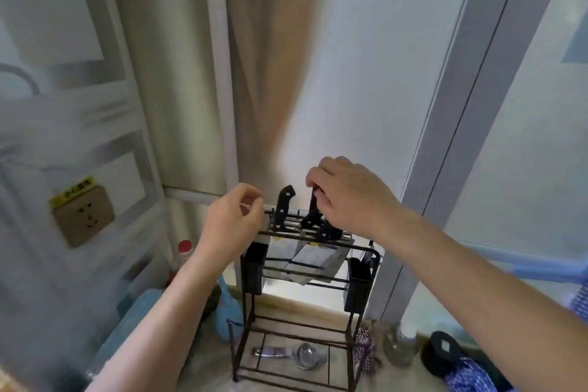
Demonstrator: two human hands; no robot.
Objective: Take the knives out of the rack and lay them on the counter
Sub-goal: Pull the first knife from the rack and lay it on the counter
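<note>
A black wire rack [248,305] stands on the counter against the wall. Three black-handled knives stick up from its top slots, their steel blades [315,261] hanging inside the frame. The left knife handle [284,207] is free. My right hand [346,194] is closed around the top of the middle knife handle [312,212]. A third handle [327,231] lies lower, just under that hand. My left hand [234,221] hovers at the rack's top left corner, fingers curled, holding nothing that I can see.
A metal strainer [307,356] lies on the rack's bottom shelf. Left of the rack are a red-capped bottle [184,251] and a blue object [227,315]. To the right sit a glass jar [399,348], a dark lid [442,353] and blue patterned cloth [471,375].
</note>
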